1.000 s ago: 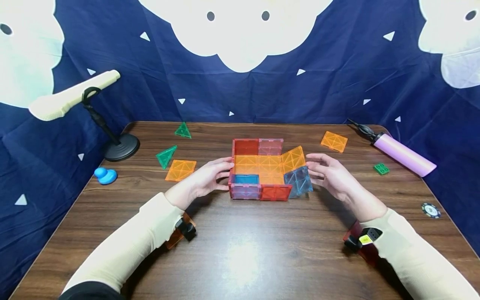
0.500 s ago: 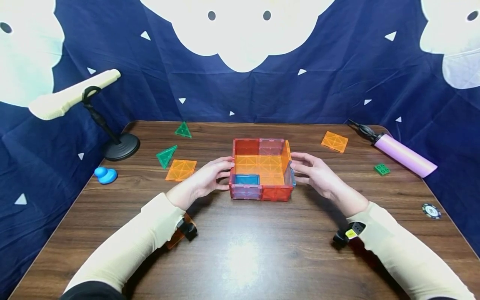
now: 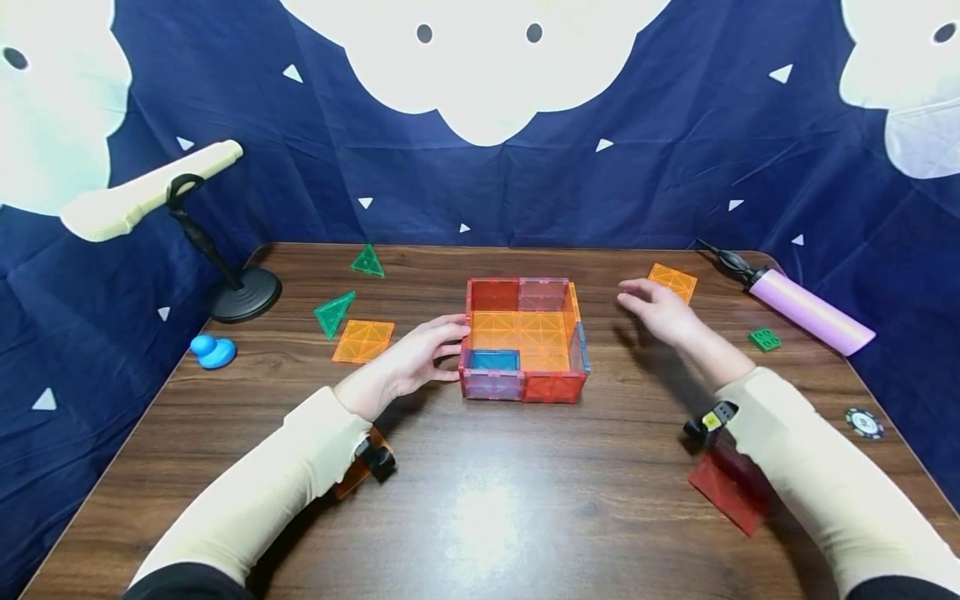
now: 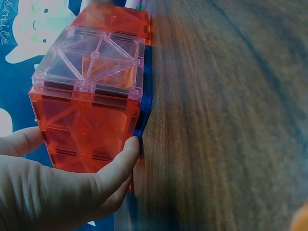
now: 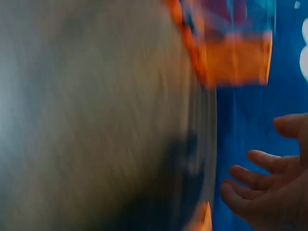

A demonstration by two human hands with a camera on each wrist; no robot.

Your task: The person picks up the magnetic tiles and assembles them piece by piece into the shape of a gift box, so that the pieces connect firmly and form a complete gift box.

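An open-topped box of magnetic tiles [image 3: 525, 387] stands mid-table, with red and pink walls, an orange floor and one blue floor tile. My left hand [image 3: 420, 354] rests against its left wall with fingers fairly straight; in the left wrist view the thumb [image 4: 122, 161] presses the box [image 4: 91, 91] at its lower edge. My right hand [image 3: 656, 308] hovers empty and open to the right of the box, its fingertips close to a loose orange square tile [image 3: 673, 282]. The right wrist view is blurred and shows spread fingers [image 5: 262, 178].
Left of the box lie an orange square [image 3: 363, 340] and two green triangles [image 3: 332, 311] [image 3: 367, 261]. A black stand [image 3: 243, 298] and a blue toy [image 3: 212, 351] sit far left. A pink pump [image 3: 810, 308], green brick [image 3: 765, 337], poker chip [image 3: 864, 422] and red tile [image 3: 723, 492] lie on the right.
The orange and blue tiles on the right were folded up into an upright wall. My right hand then left the box and moved back-right toward the loose orange tile. The left hand stayed.
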